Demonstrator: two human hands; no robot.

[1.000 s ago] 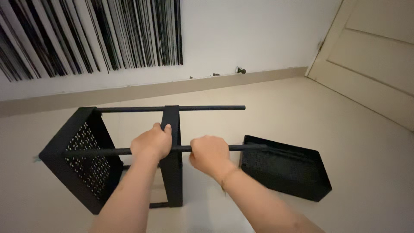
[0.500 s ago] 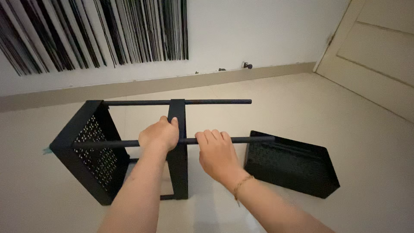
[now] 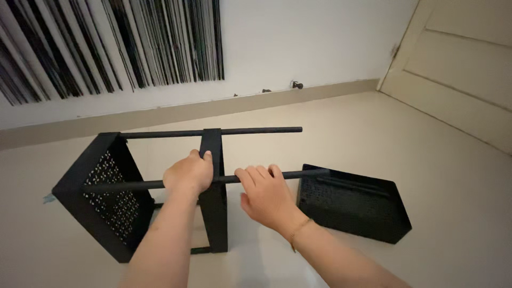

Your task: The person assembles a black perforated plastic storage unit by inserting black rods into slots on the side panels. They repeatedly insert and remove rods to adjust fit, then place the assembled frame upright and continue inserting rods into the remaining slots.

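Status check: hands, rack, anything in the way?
Left hand closed on near pole. Right hand open, fingers over it. Black rack on its side. Loose black tray beside right hand.

No packages, labels, signs or screens show anywhere in this view

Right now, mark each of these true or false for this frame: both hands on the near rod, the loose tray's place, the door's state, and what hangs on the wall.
1. The left hand grips the near black rod. True.
2. The right hand holds the far rod. False: its fingers rest on the near rod.
3. A separate perforated black tray lies on the floor to the right. True.
4. The door stands wide open. False: it looks shut.
5. The striped wall picture is red. False: black and white.
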